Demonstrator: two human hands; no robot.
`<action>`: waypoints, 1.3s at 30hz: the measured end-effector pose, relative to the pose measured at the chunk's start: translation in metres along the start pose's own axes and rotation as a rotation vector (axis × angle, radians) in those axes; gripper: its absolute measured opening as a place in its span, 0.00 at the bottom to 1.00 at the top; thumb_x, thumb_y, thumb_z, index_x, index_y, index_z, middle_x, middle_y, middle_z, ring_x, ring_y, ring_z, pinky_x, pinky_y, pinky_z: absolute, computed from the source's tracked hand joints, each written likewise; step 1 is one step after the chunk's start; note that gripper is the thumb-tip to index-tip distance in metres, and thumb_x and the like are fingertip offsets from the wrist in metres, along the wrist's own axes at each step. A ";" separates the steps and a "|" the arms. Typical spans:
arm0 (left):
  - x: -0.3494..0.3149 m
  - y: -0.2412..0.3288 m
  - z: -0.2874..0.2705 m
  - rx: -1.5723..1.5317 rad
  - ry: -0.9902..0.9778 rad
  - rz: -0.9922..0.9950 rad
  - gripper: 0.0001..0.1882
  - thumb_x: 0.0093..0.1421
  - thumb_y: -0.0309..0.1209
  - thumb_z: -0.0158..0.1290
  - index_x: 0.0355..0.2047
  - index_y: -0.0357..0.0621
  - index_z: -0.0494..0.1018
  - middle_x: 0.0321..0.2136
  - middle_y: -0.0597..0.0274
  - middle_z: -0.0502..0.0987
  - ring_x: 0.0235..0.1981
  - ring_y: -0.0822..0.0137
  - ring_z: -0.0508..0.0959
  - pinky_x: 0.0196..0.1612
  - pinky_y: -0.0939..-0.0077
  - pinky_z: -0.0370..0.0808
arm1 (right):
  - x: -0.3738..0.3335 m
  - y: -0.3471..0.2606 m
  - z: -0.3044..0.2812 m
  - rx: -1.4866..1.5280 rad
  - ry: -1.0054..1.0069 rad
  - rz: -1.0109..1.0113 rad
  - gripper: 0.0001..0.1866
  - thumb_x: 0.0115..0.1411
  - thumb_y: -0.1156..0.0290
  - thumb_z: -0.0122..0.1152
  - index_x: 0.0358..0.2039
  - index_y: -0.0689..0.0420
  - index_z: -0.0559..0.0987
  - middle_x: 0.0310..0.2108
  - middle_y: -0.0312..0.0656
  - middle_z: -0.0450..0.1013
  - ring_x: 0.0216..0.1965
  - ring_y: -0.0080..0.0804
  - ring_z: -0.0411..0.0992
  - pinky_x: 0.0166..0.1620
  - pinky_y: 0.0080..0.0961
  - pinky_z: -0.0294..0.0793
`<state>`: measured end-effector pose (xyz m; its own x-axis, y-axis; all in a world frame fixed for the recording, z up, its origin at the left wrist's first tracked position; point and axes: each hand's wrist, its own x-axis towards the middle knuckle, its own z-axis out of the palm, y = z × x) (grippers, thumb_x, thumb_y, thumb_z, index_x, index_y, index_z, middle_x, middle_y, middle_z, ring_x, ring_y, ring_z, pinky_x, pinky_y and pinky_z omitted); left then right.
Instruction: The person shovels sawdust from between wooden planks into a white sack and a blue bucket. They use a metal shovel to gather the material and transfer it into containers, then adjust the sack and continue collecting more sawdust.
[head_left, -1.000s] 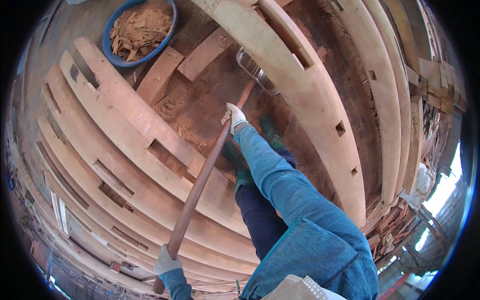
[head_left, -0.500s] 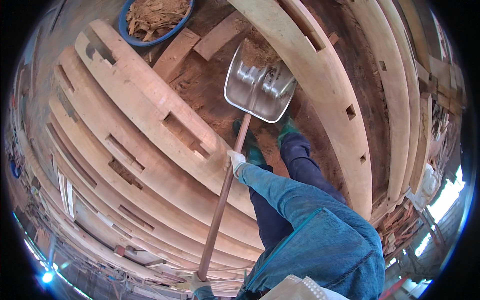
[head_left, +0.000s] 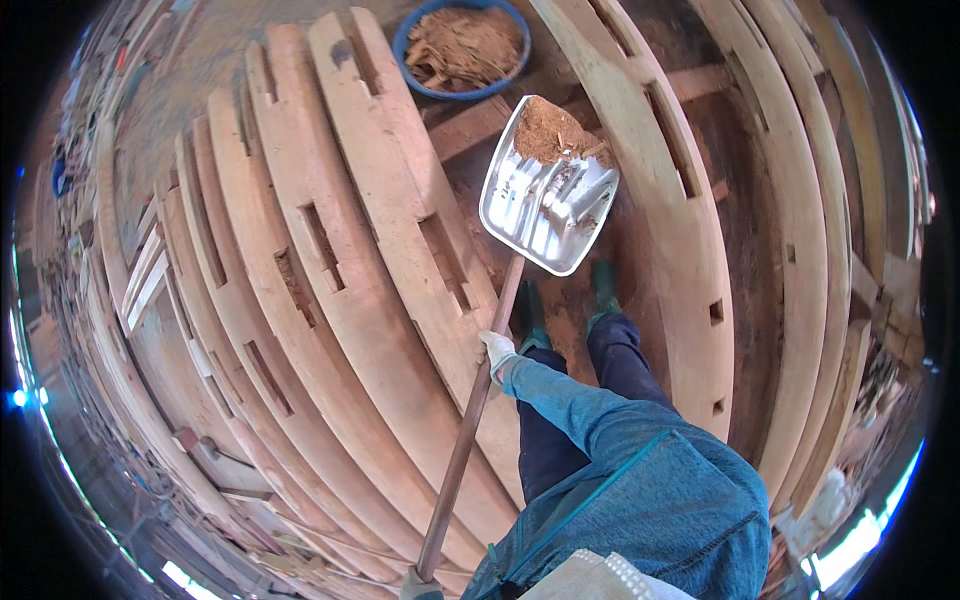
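Observation:
A metal shovel (head_left: 520, 225) with a long wooden handle slants from the lower left up to the middle. Wood shavings and sawdust (head_left: 548, 132) lie heaped at the front of its scoop. My right hand (head_left: 497, 352), in a pale glove, is wrapped around the handle below the scoop. At the lower edge my left hand (head_left: 421, 584) grips the handle's end, partly cut off by the picture. Just beyond the scoop stands a blue tub (head_left: 403, 62) filled with wood chips (head_left: 466, 48).
Several long curved timbers (head_left: 375, 220) with cut slots lie side by side on my left. Another curved timber (head_left: 690, 270) runs close on my right, with more beyond it. My green boots (head_left: 534, 318) stand in the narrow gap between, on a sawdust-strewn floor.
The view has turned, shifting the tub and left timbers rightward. The scoop now bears a clearer heap of sawdust and appears lifted. Both hands keep their hold on the shovel.

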<state>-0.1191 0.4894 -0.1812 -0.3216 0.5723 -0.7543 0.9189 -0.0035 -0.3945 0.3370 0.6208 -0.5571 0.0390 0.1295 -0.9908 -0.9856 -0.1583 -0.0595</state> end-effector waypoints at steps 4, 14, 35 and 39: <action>0.008 0.054 0.006 -0.079 0.082 0.003 0.21 0.48 0.38 0.57 0.44 0.54 0.71 0.31 0.51 0.80 0.36 0.48 0.80 0.40 0.55 0.76 | 0.007 -0.049 0.037 -0.122 -0.077 -0.163 0.13 0.53 0.65 0.61 0.17 0.55 0.73 0.12 0.40 0.66 0.11 0.33 0.64 0.17 0.33 0.64; 0.046 0.209 -0.036 -0.594 -0.378 0.435 0.30 0.43 0.41 0.65 0.47 0.44 0.73 0.25 0.56 0.79 0.24 0.64 0.81 0.30 0.68 0.78 | -0.012 -0.209 0.099 -0.224 0.011 -0.304 0.09 0.55 0.70 0.64 0.22 0.51 0.72 0.13 0.33 0.65 0.11 0.27 0.63 0.15 0.32 0.67; 0.035 0.127 -0.113 0.003 0.083 0.437 0.32 0.38 0.51 0.64 0.45 0.56 0.75 0.34 0.51 0.81 0.39 0.51 0.81 0.43 0.58 0.76 | -0.182 -0.126 -0.070 0.258 -0.249 -0.355 0.03 0.47 0.76 0.55 0.21 0.61 0.73 0.15 0.39 0.65 0.14 0.32 0.62 0.21 0.33 0.65; 0.064 0.137 -0.177 0.055 -0.087 0.669 0.35 0.35 0.56 0.66 0.42 0.50 0.77 0.35 0.51 0.81 0.41 0.53 0.81 0.43 0.61 0.76 | -0.194 -0.103 -0.134 0.353 -0.339 -0.285 0.10 0.47 0.71 0.55 0.14 0.53 0.66 0.12 0.40 0.60 0.12 0.39 0.59 0.21 0.37 0.63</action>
<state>0.0267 0.6711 -0.1906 0.2931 0.3640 -0.8841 0.9144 -0.3769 0.1480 0.4527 0.4811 -0.3755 0.3139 0.4360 -0.8434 -0.9414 0.2582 -0.2169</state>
